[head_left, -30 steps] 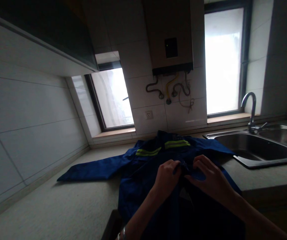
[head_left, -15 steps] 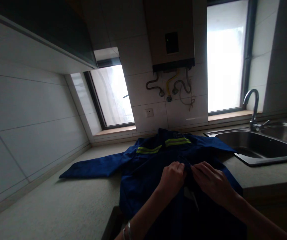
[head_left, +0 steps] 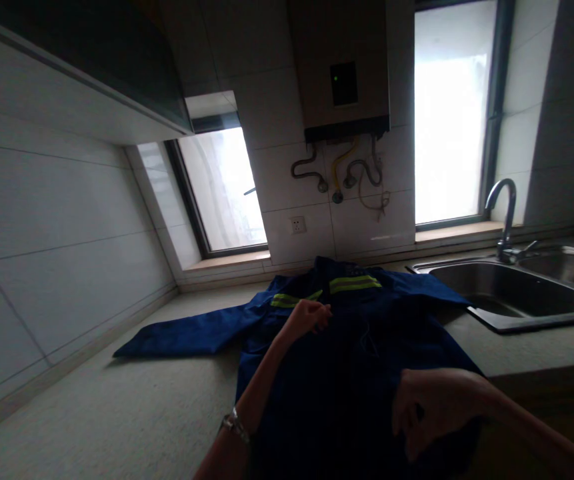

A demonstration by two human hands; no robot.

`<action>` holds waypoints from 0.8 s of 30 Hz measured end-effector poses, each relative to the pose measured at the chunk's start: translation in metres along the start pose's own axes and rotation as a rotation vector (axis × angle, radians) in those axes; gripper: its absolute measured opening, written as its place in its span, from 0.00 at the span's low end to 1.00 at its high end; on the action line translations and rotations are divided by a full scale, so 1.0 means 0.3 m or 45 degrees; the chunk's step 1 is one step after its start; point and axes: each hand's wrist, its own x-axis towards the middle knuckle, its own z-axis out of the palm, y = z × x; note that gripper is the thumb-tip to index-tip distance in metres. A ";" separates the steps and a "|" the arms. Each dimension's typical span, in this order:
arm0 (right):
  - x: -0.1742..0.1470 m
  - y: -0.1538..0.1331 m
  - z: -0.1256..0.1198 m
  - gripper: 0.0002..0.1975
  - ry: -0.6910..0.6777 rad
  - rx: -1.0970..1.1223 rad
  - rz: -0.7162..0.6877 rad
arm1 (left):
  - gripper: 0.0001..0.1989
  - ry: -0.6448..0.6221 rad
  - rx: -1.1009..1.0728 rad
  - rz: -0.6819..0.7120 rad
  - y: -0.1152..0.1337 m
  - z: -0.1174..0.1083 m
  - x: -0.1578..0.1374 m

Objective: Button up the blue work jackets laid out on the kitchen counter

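A dark blue work jacket point(head_left: 287, 340) with yellow-green reflective stripes is spread on the counter, its collar toward the wall. One sleeve stretches left, while the other reaches the sink's edge. At the jacket's chest, just below the stripes, my left hand point(head_left: 307, 317) is closed in a pinch on the front cloth. Lower down on the right, my right hand point(head_left: 431, 403) is over the jacket's lower part with fingers curled in. Shadow hides what its fingertips hold, if anything. A thin loop, perhaps thread, shows on the cloth between the hands.
The pale counter point(head_left: 131, 413) runs along the left wall. A steel sink point(head_left: 511, 293) with a faucet point(head_left: 507, 220) stands at the right. A water heater point(head_left: 341, 67) with pipes hangs between two windows, above a wall socket point(head_left: 297, 225). A cabinet point(head_left: 91, 73) overhangs the upper left.
My hands, together at the jacket's front before, are now apart. The left has moved up and left to the chest; the right has moved lower, nearer me. The front cloth has shifted.
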 end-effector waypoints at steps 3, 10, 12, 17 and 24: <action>0.038 0.049 -0.088 0.17 0.047 0.295 0.075 | 0.21 0.485 0.056 -0.211 -0.167 -0.073 0.053; 0.395 0.242 -0.326 0.27 0.898 0.399 0.038 | 0.25 0.562 -0.028 -0.319 -0.452 -0.059 0.030; 0.536 0.305 -0.381 0.27 1.091 0.175 0.100 | 0.27 0.558 -0.092 -0.304 -0.496 -0.050 0.032; 0.855 0.389 -0.462 0.35 1.155 -0.247 0.471 | 0.31 0.542 -0.179 -0.315 -0.541 -0.056 0.048; 1.082 0.434 -0.480 0.43 1.145 -0.344 0.915 | 0.32 0.551 -0.279 -0.275 -0.538 -0.052 0.042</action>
